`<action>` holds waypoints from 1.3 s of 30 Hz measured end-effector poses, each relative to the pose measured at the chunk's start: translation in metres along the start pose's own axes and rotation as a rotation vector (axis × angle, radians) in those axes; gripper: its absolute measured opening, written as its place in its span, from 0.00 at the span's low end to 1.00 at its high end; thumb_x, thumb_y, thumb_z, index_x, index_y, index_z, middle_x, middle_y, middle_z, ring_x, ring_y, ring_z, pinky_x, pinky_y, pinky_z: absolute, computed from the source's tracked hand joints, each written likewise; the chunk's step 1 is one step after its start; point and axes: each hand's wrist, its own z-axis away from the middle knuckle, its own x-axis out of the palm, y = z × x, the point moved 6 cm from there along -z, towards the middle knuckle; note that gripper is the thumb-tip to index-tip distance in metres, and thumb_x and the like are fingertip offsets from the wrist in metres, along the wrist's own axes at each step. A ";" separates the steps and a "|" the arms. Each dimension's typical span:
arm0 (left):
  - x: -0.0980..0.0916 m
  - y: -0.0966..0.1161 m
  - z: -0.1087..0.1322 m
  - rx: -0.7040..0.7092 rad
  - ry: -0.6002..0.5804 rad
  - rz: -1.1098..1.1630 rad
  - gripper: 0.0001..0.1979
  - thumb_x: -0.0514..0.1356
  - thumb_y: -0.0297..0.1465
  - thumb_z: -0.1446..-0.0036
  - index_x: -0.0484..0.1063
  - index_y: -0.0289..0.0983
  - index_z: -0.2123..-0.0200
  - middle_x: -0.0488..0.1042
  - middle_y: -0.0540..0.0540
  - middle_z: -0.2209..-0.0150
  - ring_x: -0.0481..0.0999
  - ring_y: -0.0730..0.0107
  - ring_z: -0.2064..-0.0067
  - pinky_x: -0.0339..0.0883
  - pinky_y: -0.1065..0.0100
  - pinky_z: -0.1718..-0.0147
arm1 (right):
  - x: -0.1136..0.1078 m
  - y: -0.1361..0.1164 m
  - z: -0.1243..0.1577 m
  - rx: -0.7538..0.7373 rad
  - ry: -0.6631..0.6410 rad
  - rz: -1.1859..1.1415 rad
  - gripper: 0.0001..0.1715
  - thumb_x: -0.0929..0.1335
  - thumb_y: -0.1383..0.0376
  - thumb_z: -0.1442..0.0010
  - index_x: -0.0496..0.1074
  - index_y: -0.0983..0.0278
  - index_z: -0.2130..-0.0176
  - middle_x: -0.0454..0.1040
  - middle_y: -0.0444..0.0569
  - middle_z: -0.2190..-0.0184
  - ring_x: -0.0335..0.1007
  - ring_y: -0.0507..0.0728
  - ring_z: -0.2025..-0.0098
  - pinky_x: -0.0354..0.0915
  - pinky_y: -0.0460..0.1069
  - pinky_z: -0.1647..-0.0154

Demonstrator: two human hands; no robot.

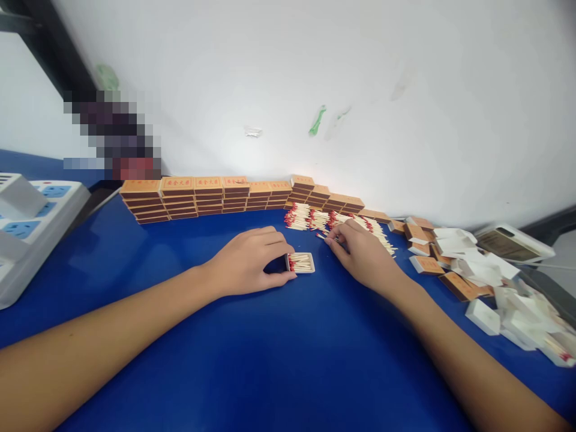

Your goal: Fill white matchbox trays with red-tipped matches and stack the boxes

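My left hand point(249, 261) grips the left end of a small white matchbox tray point(312, 264) between thumb and fingers, on the blue tabletop. Red-tipped matches point(300, 262) lie side by side inside that tray, heads toward the left. To the right, my right hand point(362, 252) has its thumb and index finger pinched on a match point(320, 236) with a red head sticking out leftward. Whether more matches sit in the pinch is hidden by the fingers. Just behind this hand, loose matches point(297, 217) are spread in a row of heaps, partly covered by the hand.
Stacked matchboxes point(209, 195) line the wall side of the table. At right lie loose matchbox sleeves point(426, 265), a pile of white trays point(483, 316) and a pale device point(513, 243) with a screen. A white power strip point(67, 207) stands at left.
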 end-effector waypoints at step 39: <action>0.001 0.000 0.000 0.005 0.001 -0.001 0.10 0.65 0.38 0.32 0.78 0.38 0.55 0.81 0.46 0.57 0.78 0.62 0.55 0.73 0.61 0.54 | -0.012 -0.087 0.023 -0.332 -0.044 -0.230 0.10 0.62 0.68 0.25 0.74 0.61 0.54 0.72 0.51 0.59 0.71 0.56 0.62 0.67 0.52 0.62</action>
